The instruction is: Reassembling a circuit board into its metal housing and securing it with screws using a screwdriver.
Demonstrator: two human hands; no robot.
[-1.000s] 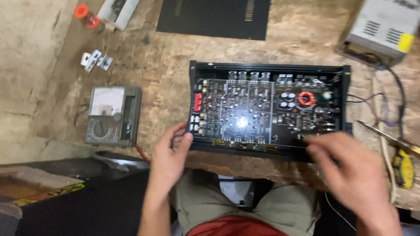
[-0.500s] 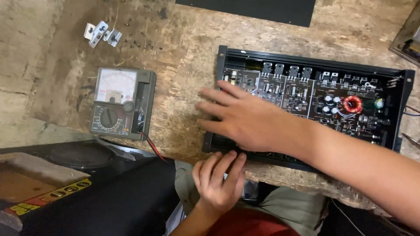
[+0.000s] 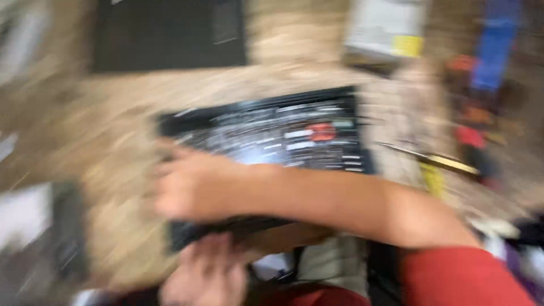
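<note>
Overall: head view heavily motion-blurred; fine detail unreadable.
Right hand [image 3: 187,190]: reaches across from the right, forearm crossing the near edge of the opened amplifier chassis [image 3: 266,141]; the hand lies on the chassis's left end, fingers pointing left. Whether they grasp the case or only rest on it cannot be told.
Left hand [image 3: 207,272]: low in the view, at the near lower edge of the chassis, just under the right hand; finger state lost to blur.
Chassis: black, lid off, circuit board exposed, lying on the rough wooden bench [image 3: 113,141].
Around: black panel [image 3: 170,34] at the far edge; grey box with yellow label [image 3: 388,28] far right; yellow-handled tool [image 3: 442,164] right of the chassis.
</note>
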